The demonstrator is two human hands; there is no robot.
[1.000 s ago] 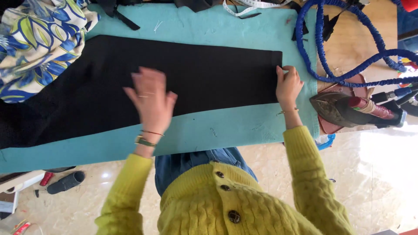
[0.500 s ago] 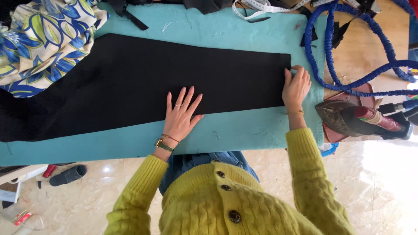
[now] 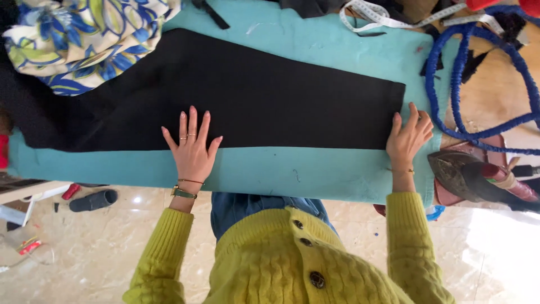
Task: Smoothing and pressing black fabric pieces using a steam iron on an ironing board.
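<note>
- Lying bunched at the far left corner: a floral cloth (image 3: 84,39) in blue, yellow and white, overlapping the wide left end of the black fabric (image 3: 253,93).
- Down on the floor at the near left: a dark slipper (image 3: 93,200) and small bits of clutter, well apart from the work.
- Pressing flat near the left-middle: left hand (image 3: 192,147), fingers (image 3: 193,121) spread apart and straight, tips on the black fabric's near edge, palm on the teal-covered counter (image 3: 315,174). Nothing clamped.
- Stretching left to right across the counter: black fabric, long axis running along the counter, wide at the left and narrowing to a straight cut end at the right. Lies just far of both hands.
- Resting at that right end: right hand (image 3: 408,141), fingers loosely apart, tips touching the near right corner of the fabric, heel on the teal cover. No pinch to be made out.
- Nearer the narrow end: right hand; nearer the middle of the length: left hand.
- Sitting just right of the right hand: an iron (image 3: 478,180) on its pad, with a blue braided cord (image 3: 450,84) looping far right.
- Draped at the far edge: a white tape measure (image 3: 371,17).
</note>
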